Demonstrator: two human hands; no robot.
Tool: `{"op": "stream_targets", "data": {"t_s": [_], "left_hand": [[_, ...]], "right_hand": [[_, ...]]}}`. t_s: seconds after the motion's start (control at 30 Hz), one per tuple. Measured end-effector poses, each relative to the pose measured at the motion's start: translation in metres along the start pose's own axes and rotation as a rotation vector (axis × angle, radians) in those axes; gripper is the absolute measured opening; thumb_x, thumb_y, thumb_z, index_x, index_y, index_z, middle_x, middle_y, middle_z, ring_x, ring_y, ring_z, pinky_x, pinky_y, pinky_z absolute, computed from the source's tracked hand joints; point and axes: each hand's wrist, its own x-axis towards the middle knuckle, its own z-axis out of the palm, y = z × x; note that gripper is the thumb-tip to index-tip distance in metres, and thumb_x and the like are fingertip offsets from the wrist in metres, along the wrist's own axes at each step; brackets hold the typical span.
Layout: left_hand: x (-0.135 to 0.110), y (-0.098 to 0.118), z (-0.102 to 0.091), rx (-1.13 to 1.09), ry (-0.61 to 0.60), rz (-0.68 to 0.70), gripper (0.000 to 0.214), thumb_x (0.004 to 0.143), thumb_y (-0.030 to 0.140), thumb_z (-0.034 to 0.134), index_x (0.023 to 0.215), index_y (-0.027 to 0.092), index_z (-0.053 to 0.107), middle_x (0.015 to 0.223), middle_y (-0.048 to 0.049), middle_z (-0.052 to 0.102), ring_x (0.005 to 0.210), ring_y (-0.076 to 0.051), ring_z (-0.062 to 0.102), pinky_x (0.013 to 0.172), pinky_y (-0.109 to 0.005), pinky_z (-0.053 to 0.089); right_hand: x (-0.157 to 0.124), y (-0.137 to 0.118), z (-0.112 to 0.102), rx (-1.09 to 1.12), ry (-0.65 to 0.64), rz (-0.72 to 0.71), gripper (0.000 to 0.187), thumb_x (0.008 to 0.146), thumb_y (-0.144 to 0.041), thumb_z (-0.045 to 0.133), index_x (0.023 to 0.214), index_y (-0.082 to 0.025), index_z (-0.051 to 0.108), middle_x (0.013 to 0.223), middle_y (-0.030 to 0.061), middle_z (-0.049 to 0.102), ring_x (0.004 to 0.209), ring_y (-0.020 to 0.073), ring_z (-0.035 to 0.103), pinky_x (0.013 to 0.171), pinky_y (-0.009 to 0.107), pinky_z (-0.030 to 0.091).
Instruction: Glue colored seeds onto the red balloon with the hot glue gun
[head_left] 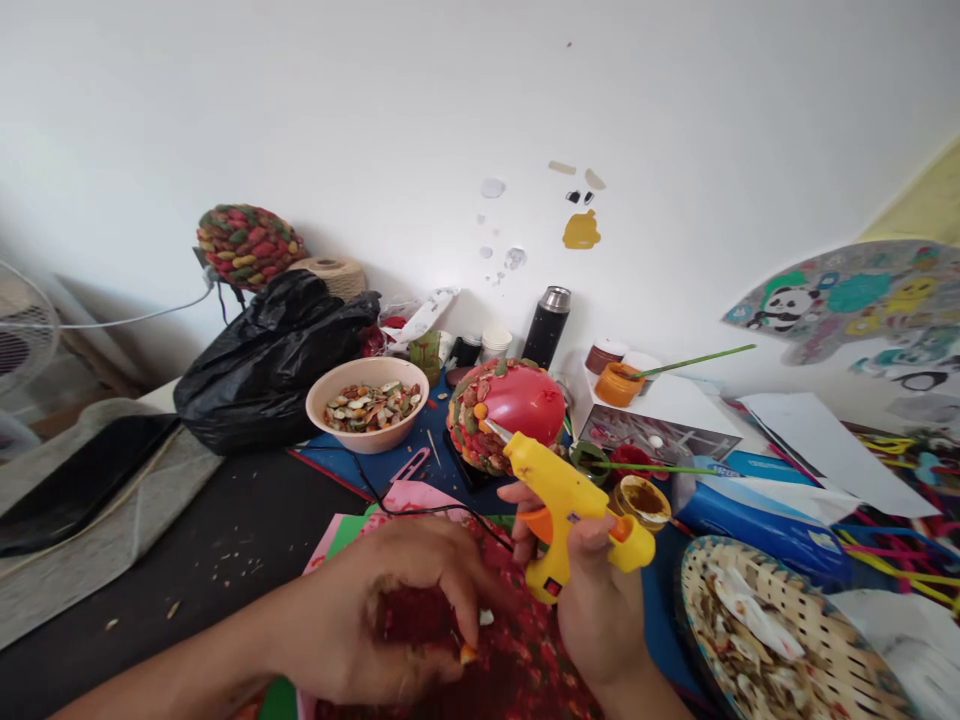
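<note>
My right hand (604, 625) is wrapped round a yellow hot glue gun (559, 490), with fingers at its orange trigger. The gun's metal nozzle points up and left, close to a red balloon (525, 400) whose left side is covered with small painted pieces that look like nut shells. Lower down, my left hand (337, 610) pinches a small orange-tipped piece (469, 654) between thumb and fingers, over a red-stained sheet (536, 660). A pale bowl (319, 405) of similar painted pieces stands left of the balloon.
Open paint pots (643, 502) with green brush handles stand right of the balloon. A woven basket (832, 640) of scraps is at the right. A black flask (547, 330) stands by the wall, a black plastic bag (262, 370) at the left. The gun's cord (450, 507) crosses the table.
</note>
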Motion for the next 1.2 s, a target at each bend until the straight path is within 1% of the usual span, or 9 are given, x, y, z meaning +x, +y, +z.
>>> {"op": "stream_targets", "data": {"t_s": [0.07, 0.13, 0.23, 0.33, 0.43, 0.6, 0.8, 0.97, 1.2], "left_hand": [[0.001, -0.002, 0.001, -0.04, -0.064, -0.006, 0.007, 0.09, 0.018, 0.082, 0.092, 0.023, 0.078, 0.11, -0.0118, 0.089, 0.103, -0.028, 0.082, 0.097, -0.038, 0.06], [-0.001, -0.006, -0.001, -0.114, 0.002, -0.059, 0.005, 0.091, 0.022, 0.084, 0.091, 0.022, 0.08, 0.109, -0.0137, 0.088, 0.102, -0.029, 0.082, 0.094, -0.038, 0.06], [-0.004, -0.014, -0.013, -0.34, 0.418, -0.148, 0.014, 0.092, 0.031, 0.089, 0.091, 0.02, 0.081, 0.106, -0.0129, 0.087, 0.095, -0.025, 0.081, 0.085, -0.032, 0.063], [-0.002, -0.02, -0.03, -0.523, 0.834, -0.105, 0.028, 0.08, 0.037, 0.101, 0.086, 0.019, 0.08, 0.083, -0.005, 0.082, 0.07, -0.015, 0.072, 0.065, -0.021, 0.057], [0.003, -0.024, -0.039, -0.613, 0.986, -0.116, 0.039, 0.067, 0.039, 0.108, 0.084, 0.018, 0.08, 0.07, -0.0006, 0.075, 0.06, -0.011, 0.064, 0.058, -0.018, 0.052], [0.009, -0.026, -0.037, -0.615, 0.988, -0.152, 0.04, 0.067, 0.04, 0.108, 0.083, 0.017, 0.08, 0.067, 0.0004, 0.072, 0.06, -0.01, 0.061, 0.058, -0.018, 0.05], [0.008, -0.025, -0.035, -0.533, 0.962, -0.167, 0.041, 0.067, 0.043, 0.108, 0.084, 0.018, 0.08, 0.07, -0.0003, 0.072, 0.065, -0.013, 0.064, 0.06, -0.02, 0.05], [0.001, -0.031, -0.032, -0.399, 0.915, -0.176, 0.035, 0.078, 0.045, 0.102, 0.088, 0.019, 0.082, 0.075, -0.0014, 0.074, 0.068, -0.013, 0.062, 0.062, -0.021, 0.048], [-0.002, -0.031, -0.03, -0.331, 0.888, -0.167, 0.029, 0.082, 0.041, 0.1, 0.092, 0.02, 0.083, 0.089, -0.0032, 0.077, 0.078, -0.015, 0.066, 0.07, -0.023, 0.053]], "right_hand": [[-0.002, 0.005, -0.002, 0.031, -0.004, 0.048, 0.075, 0.103, -0.086, 0.053, 0.1, -0.021, 0.091, 0.073, 0.0054, 0.073, 0.053, 0.015, 0.061, 0.048, 0.024, 0.05], [-0.003, 0.007, -0.004, 0.034, 0.012, 0.069, 0.075, 0.103, -0.085, 0.054, 0.101, -0.02, 0.09, 0.072, 0.0056, 0.072, 0.052, 0.0147, 0.061, 0.049, 0.024, 0.051], [-0.002, 0.002, -0.002, 0.035, -0.002, 0.113, 0.074, 0.099, -0.086, 0.061, 0.101, -0.018, 0.089, 0.069, 0.0051, 0.071, 0.052, 0.0146, 0.06, 0.047, 0.023, 0.048], [-0.003, -0.005, 0.002, -0.012, -0.03, 0.171, 0.075, 0.093, -0.089, 0.067, 0.102, -0.017, 0.088, 0.07, 0.005, 0.071, 0.056, 0.0158, 0.061, 0.05, 0.024, 0.048], [-0.005, -0.007, 0.005, -0.085, -0.065, 0.194, 0.073, 0.093, -0.087, 0.069, 0.101, -0.017, 0.088, 0.069, 0.0036, 0.068, 0.057, 0.0163, 0.058, 0.05, 0.025, 0.046], [-0.004, -0.005, 0.006, -0.237, -0.109, 0.052, 0.058, 0.099, -0.076, 0.07, 0.089, -0.021, 0.087, 0.065, 0.0014, 0.061, 0.056, 0.018, 0.054, 0.052, 0.028, 0.045], [-0.002, -0.004, 0.007, -0.295, -0.197, -0.009, 0.058, 0.104, -0.073, 0.065, 0.08, -0.022, 0.079, 0.063, -0.0001, 0.058, 0.05, 0.0156, 0.049, 0.048, 0.028, 0.038], [-0.002, 0.002, 0.005, -0.291, -0.222, -0.07, 0.059, 0.107, -0.069, 0.063, 0.073, -0.022, 0.07, 0.063, -0.0006, 0.056, 0.051, 0.0144, 0.049, 0.047, 0.027, 0.037], [-0.003, 0.006, 0.005, -0.371, -0.223, -0.183, 0.055, 0.113, -0.059, 0.058, 0.076, -0.021, 0.074, 0.068, 0.0023, 0.065, 0.055, 0.0162, 0.058, 0.054, 0.028, 0.043]]}}
